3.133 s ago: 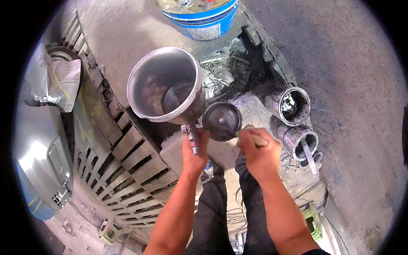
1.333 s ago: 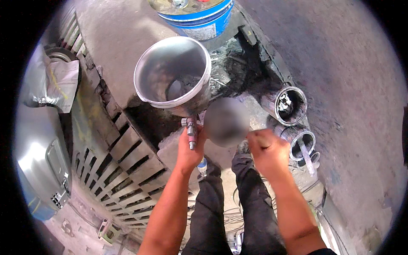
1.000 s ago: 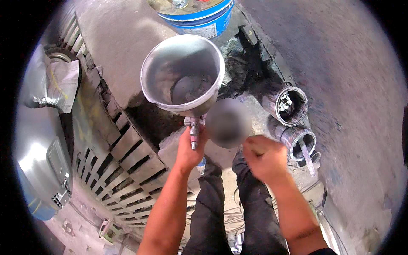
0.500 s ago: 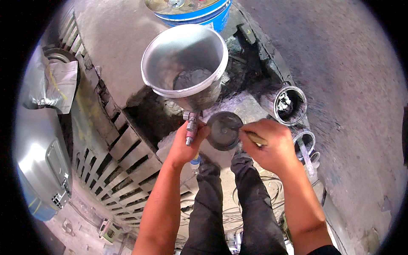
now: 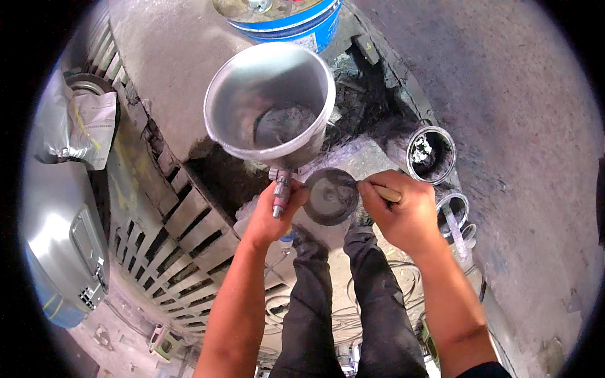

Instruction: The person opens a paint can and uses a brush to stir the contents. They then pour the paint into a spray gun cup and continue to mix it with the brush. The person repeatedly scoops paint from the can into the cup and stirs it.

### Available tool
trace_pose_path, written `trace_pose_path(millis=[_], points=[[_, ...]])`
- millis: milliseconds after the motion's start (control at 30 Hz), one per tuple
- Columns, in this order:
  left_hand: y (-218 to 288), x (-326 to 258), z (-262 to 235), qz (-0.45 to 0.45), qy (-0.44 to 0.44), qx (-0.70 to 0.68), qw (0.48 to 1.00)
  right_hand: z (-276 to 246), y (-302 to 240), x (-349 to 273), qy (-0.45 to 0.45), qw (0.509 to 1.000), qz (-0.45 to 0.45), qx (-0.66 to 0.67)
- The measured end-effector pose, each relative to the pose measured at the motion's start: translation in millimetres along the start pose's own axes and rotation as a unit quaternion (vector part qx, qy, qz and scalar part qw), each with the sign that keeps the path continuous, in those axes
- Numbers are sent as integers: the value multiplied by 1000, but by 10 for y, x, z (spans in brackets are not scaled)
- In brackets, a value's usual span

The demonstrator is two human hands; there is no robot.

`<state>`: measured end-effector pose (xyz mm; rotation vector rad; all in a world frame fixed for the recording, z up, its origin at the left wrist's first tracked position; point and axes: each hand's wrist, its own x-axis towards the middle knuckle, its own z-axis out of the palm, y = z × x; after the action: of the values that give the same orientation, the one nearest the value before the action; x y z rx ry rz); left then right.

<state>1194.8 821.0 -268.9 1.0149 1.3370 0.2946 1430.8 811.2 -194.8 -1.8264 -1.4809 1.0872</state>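
Observation:
My left hand (image 5: 274, 211) is closed around a spray gun (image 5: 282, 192) with metal fittings, just below a wide silvery cup (image 5: 217, 101) that holds some grey residue. A round dark grey disc (image 5: 330, 200) with a paler middle lies between my hands, beside my left fingertips. I cannot tell whether it is a lid or a shallow pot. My right hand (image 5: 406, 211) grips a wooden-handled brush (image 5: 386, 193). Its dark tip is at the disc's right rim and hard to make out.
Two open paint-stained tins (image 5: 449, 142) (image 5: 463, 203) stand to the right, with a flat stirring stick (image 5: 452, 230) in the nearer. Ahead is a blue drum (image 5: 321, 28). Slatted grating (image 5: 183, 242) runs along the left, past silver panels (image 5: 60, 214). Hoses (image 5: 340, 309) coil around my feet.
The spray gun and its cup have shifted slightly down and left. My right hand has turned, showing more of the brush handle, and the brush tip has drawn back toward the disc's rim.

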Motion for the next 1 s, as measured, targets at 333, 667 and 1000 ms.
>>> trace_pose_path(millis=[333, 667, 1000], points=[[-128, -45, 73, 35, 63, 17, 997, 66, 28, -384, 26, 988, 149, 14], [-152, -82, 115, 48, 75, 21, 996, 143, 23, -295, 52, 996, 72, 5], [-227, -89, 133, 36, 95, -5, 995, 176, 28, -282, 75, 994, 83, 2]])
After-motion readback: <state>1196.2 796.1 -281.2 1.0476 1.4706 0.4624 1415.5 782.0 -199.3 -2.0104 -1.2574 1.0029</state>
